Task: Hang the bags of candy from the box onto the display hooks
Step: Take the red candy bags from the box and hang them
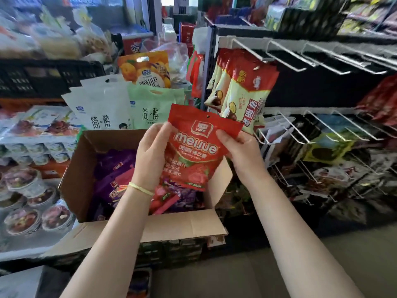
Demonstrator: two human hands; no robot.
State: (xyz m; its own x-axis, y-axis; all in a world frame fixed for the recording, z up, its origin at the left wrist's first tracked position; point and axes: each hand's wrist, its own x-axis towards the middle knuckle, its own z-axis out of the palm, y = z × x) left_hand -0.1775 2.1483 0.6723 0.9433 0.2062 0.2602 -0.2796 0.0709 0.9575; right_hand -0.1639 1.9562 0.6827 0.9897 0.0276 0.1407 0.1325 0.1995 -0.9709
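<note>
While the fingers of the left hand curl round the left edge of a glossy red plastic candy bag, the thumb and fingers of the right hand pinch its upper right edge, so the bag is held between both hands, upright but tilted a little clockwise, above the open brown cardboard box. A thin yellow band sits on the left wrist.

To hang it well, I judge the grip should stay on the side edges and leave the sealed top strip free, since the small punched hole near the top centre has to meet a hook tip. The bag would need to be squared to a free white wire display hook on the upper rail, just right of the hanging row of red and cream snack bags, then slid back along the wire. Missing the hole, or tearing the thin film round it, is the likely fault.

The bag is flat, with a white logo and lettering across the upper half and strawberries printed low down. Its film is shiny and probably slippery. More purple and red bags lie loose in the box beneath, so much of the task looks undone.
</note>
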